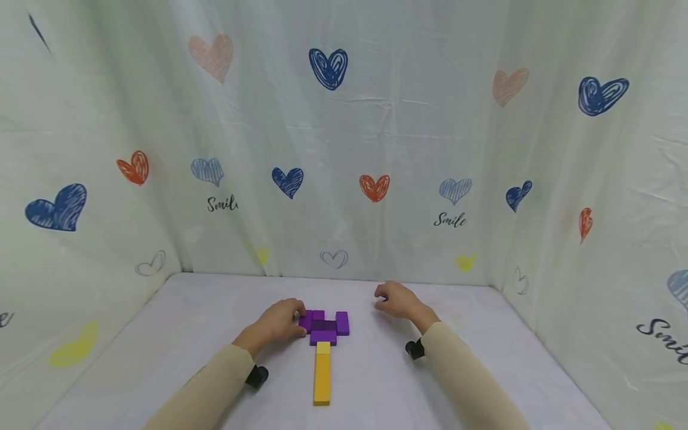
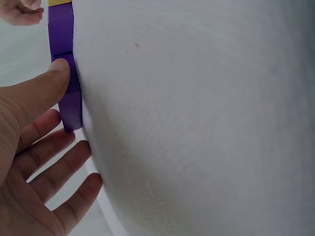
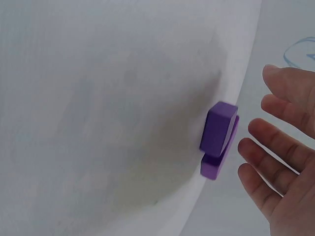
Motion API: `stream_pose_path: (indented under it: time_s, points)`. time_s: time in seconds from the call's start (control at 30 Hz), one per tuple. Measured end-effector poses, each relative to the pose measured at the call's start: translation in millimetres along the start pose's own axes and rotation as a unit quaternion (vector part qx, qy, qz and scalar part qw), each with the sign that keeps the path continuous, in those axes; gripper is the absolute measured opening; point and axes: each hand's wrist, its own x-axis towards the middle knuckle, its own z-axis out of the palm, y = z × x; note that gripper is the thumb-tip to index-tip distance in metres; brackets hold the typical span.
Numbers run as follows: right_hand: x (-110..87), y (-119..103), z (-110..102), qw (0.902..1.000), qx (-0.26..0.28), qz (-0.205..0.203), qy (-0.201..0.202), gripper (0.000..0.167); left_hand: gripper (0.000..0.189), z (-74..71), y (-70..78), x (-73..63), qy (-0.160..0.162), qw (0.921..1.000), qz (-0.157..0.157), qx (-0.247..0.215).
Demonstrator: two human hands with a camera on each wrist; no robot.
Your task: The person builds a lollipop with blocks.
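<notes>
On the white table, several purple blocks (image 1: 323, 338) lie flat and grouped around a dark purple middle (image 1: 325, 325). At the group's left edge my left hand (image 1: 280, 320) pinches a purple block (image 1: 304, 322), thumb at the near end and fingers toward the far end. The left wrist view shows the thumb pressed on that block (image 2: 71, 103), the other fingers spread beyond it. My right hand (image 1: 400, 300) hovers farther right, fingers loosely bent and holding nothing. Close to its fingertips in the right wrist view are two purple blocks (image 3: 219, 129), one partly behind the other.
From the purple group a strip of yellow blocks (image 1: 322, 376) runs toward me, with a lighter yellow piece (image 1: 323, 348) at its top. A pale curtain (image 1: 355, 227) printed with hearts surrounds the table (image 1: 371, 388) at the back and sides.
</notes>
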Motion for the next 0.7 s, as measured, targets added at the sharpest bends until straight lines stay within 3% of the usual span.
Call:
stream_pose_path:
  time_s: [0.17,0.37,0.53,0.7]
  points:
    - [0.5,11.0,-0.6,1.0,-0.002,0.001,0.01,0.006,0.031,-0.3,-0.2,-0.2,0.001,1.0,0.007,0.001]
    - [-0.5,16.1,0.7,0.9998,-0.012,-0.007,0.016,0.012,0.031,2.4,-1.0,-0.4,0.004,0.9999,0.011,0.0]
    - [-2.1,18.0,1.2,0.9999,-0.002,0.011,0.002,0.004,0.03,2.4,-1.5,-0.4,0.004,1.0,0.007,-0.004]
    - [-2.8,18.1,0.3,0.9996,0.01,0.027,-0.006,0.015,0.03,1.6,-3.1,0.6,0.002,0.9999,0.01,0.0]
